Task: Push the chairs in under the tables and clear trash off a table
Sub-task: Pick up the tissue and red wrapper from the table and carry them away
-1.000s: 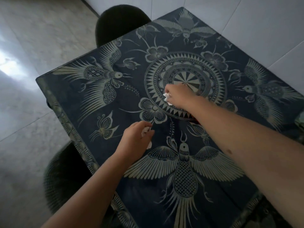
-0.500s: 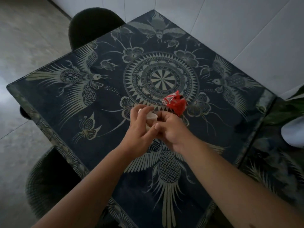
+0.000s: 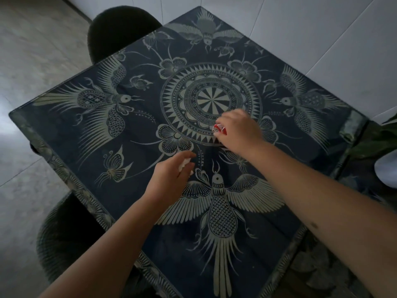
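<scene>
A square table (image 3: 90, 147) with a dark blue cloth printed with pale birds and a central medallion fills the view. My right hand (image 3: 238, 130) is at the medallion's lower edge, fingers curled over a crumpled red wrapper (image 3: 220, 130) lying there. My left hand (image 3: 171, 179) hovers just above the cloth nearer me and holds white crumpled paper (image 3: 184, 165) in its curled fingers. One dark round chair (image 3: 120, 29) is tucked under the far left side, another dark chair (image 3: 64, 239) under the near left side.
Pale tiled floor (image 3: 32, 61) spreads to the left. A white tiled wall (image 3: 300, 29) runs behind the table. At the right edge stands a second table (image 3: 354, 211) with green leaves (image 3: 382, 138) and a pale rounded object (image 3: 388, 171).
My hands were together near me passing white paper, with the red wrapper lying free. Now they are apart: the right has reached out onto the wrapper, the left keeps the paper.
</scene>
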